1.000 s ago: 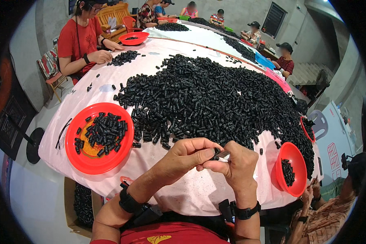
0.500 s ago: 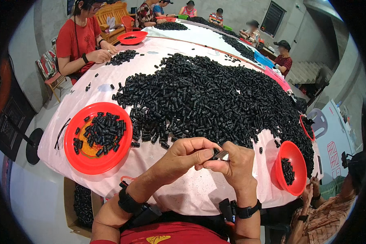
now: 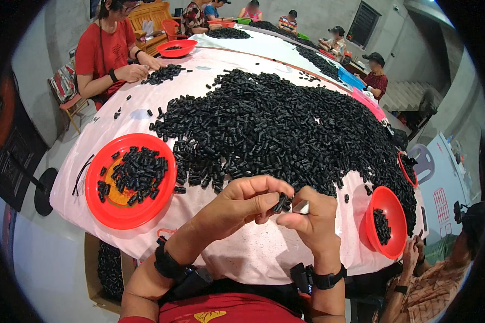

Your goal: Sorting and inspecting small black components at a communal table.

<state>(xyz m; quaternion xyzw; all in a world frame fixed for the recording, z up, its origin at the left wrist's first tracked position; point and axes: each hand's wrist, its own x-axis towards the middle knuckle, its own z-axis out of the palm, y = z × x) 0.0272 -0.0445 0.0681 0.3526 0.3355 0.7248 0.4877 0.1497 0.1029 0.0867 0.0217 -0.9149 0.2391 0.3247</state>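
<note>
In front of me, my left hand (image 3: 240,207) pinches a small black cylindrical piece (image 3: 282,202) between thumb and fingers. My right hand (image 3: 319,218) is closed on a flat silvery blade (image 3: 302,208), whose end shows between thumb and forefinger; the rest lies inside the fist. A narrow gap separates the blade from the black piece. Beyond both hands spreads a large pile of like black pieces (image 3: 275,124). To the left, a red plate (image 3: 99,212) carries a heap of them. On the right is a tilted red bowl (image 3: 397,220) with several slender black pieces.
A pink cloth (image 3: 242,253) covers the table. A cardboard box (image 3: 93,269) of black pieces stands below its left edge. A person in red (image 3: 105,51) works at the far left, another person (image 3: 442,280) sits close at the right. Several others line the far table.
The black piece and the blade have come apart slightly. More of the piece shows in my left fingers, and the blade has turned a little in my right hand.
</note>
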